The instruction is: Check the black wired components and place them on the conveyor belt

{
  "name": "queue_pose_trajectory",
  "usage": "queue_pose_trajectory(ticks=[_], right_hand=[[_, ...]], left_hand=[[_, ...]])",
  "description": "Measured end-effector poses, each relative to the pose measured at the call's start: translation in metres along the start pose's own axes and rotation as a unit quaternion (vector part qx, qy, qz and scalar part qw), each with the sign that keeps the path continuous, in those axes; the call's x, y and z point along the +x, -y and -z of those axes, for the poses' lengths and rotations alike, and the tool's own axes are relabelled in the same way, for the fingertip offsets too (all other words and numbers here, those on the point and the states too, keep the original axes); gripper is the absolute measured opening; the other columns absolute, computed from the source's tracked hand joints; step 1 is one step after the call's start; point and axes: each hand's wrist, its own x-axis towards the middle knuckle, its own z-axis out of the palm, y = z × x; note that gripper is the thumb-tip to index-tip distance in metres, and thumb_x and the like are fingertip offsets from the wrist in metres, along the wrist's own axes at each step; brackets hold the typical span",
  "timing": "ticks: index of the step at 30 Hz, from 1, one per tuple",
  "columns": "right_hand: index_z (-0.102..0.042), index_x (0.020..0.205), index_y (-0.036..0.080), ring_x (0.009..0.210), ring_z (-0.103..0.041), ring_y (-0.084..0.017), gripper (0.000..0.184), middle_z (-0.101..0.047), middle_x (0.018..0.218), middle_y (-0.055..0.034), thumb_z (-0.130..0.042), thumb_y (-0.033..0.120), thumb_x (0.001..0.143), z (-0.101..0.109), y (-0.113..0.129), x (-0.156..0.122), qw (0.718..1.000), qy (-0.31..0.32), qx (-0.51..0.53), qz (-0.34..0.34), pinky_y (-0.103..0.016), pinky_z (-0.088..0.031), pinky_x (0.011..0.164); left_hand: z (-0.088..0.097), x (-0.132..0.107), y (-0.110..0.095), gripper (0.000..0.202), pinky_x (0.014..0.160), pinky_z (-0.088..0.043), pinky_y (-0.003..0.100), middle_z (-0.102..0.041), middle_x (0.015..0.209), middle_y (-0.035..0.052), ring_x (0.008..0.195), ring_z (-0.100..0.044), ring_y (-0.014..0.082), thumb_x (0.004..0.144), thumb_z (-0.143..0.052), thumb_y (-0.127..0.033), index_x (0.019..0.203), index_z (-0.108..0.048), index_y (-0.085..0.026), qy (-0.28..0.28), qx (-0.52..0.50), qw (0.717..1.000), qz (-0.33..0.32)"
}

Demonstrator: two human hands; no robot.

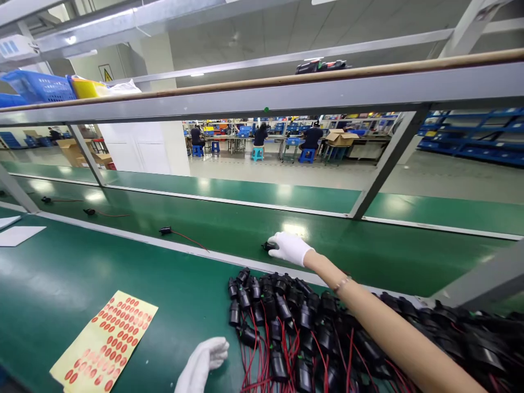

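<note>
My right hand point(290, 248), in a white glove, reaches forward onto the green conveyor belt point(229, 229) and is closed over a small black socket part point(268, 246) that rests on the belt. My left hand point(203, 363), also gloved, rests low on the green worktable point(82, 278) beside a heap of black socket parts with red wires point(286, 322), its fingers loosely curled and holding nothing. A yellow sheet of red oval stickers point(107, 341) lies left of that hand.
Three more black parts with red wires point(166, 231) lie spaced along the belt to the left. A grey frame post point(382, 166) crosses behind the belt. White sheets point(16, 234) lie at far left. Other people sit at benches far behind.
</note>
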Motion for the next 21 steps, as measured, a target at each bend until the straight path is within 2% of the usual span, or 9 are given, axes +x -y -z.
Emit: queue_pose_trajectory(ticks=[2,4,6,10,12,14,18,21], right_hand=[[-0.069,0.104,0.016,0.082,-0.069,-0.017,0.030,-0.071,0.093,-0.0021,-0.062,0.044,0.098,-0.002,0.021,-0.018,0.996,0.076,-0.024,0.036,-0.035,-0.058,0.076],[-0.070,0.105,0.016,0.081,-0.068,-0.019,0.036,-0.071,0.089,-0.0030,-0.072,0.049,0.089,-0.007,0.048,-0.040,0.990,0.124,-0.051,0.053,-0.036,-0.056,0.075],[-0.072,0.102,0.015,0.082,-0.067,-0.021,0.036,-0.072,0.087,-0.0058,-0.078,0.046,0.084,-0.016,0.073,-0.061,0.985,0.142,-0.085,0.043,-0.036,-0.054,0.075],[-0.069,0.102,0.014,0.087,-0.068,-0.021,0.018,-0.071,0.093,-0.0057,-0.066,0.031,0.096,-0.034,0.103,-0.082,0.980,0.140,-0.141,-0.007,-0.037,-0.054,0.078],[-0.068,0.101,0.015,0.088,-0.068,-0.019,0.014,-0.071,0.095,-0.0035,-0.062,0.027,0.099,-0.038,0.108,-0.084,0.979,0.137,-0.149,-0.022,-0.037,-0.056,0.080],[-0.068,0.098,0.014,0.088,-0.069,-0.018,0.014,-0.071,0.095,-0.0030,-0.062,0.027,0.099,-0.039,0.107,-0.084,0.980,0.129,-0.146,-0.031,-0.037,-0.057,0.081],[-0.068,0.092,0.014,0.088,-0.069,-0.018,0.015,-0.071,0.094,-0.0027,-0.062,0.026,0.100,-0.030,0.100,-0.086,0.987,0.090,-0.120,-0.049,-0.038,-0.057,0.083],[-0.067,0.088,0.014,0.086,-0.069,-0.018,0.014,-0.071,0.089,-0.0018,-0.061,0.021,0.099,-0.018,0.095,-0.090,0.995,0.044,-0.070,-0.049,-0.038,-0.057,0.083]], left_hand=[[-0.005,0.001,0.000,0.031,0.103,-0.051,0.048,-0.081,0.097,0.0069,0.102,-0.073,0.0325,0.079,-0.073,-0.051,0.091,-0.079,-0.024,0.006,-0.005,1.000,0.011],[-0.013,0.002,0.001,0.030,0.101,-0.053,0.047,-0.081,0.096,0.0072,0.100,-0.073,0.0316,0.079,-0.073,-0.050,0.091,-0.079,-0.023,0.021,-0.008,1.000,0.009],[-0.021,0.002,0.005,0.033,0.098,-0.054,0.046,-0.081,0.095,0.0077,0.097,-0.074,0.0308,0.079,-0.073,-0.052,0.092,-0.079,-0.022,0.041,-0.009,0.999,-0.007],[-0.031,0.001,0.011,0.047,0.094,-0.055,0.045,-0.081,0.097,0.0103,0.095,-0.074,0.0303,0.078,-0.070,-0.062,0.095,-0.079,-0.020,0.065,-0.009,0.997,-0.036],[-0.034,-0.005,0.008,0.061,0.094,-0.054,0.045,-0.080,0.100,0.0122,0.096,-0.073,0.0313,0.074,-0.067,-0.074,0.097,-0.078,-0.018,0.070,-0.008,0.996,-0.050],[-0.036,-0.017,-0.001,0.069,0.096,-0.053,0.044,-0.079,0.106,0.0127,0.102,-0.071,0.0310,0.076,-0.059,-0.079,0.102,-0.077,-0.018,0.079,0.005,0.994,-0.081],[-0.046,-0.035,-0.022,0.053,0.102,-0.049,0.041,-0.075,0.115,0.0100,0.109,-0.068,0.0269,0.093,-0.050,-0.065,0.108,-0.074,-0.020,0.103,0.041,0.985,-0.132],[-0.058,-0.024,-0.029,0.051,0.101,-0.047,0.043,-0.075,0.112,0.0119,0.107,-0.067,0.0279,0.088,-0.060,-0.063,0.103,-0.074,-0.017,0.103,-0.006,0.987,-0.122]])
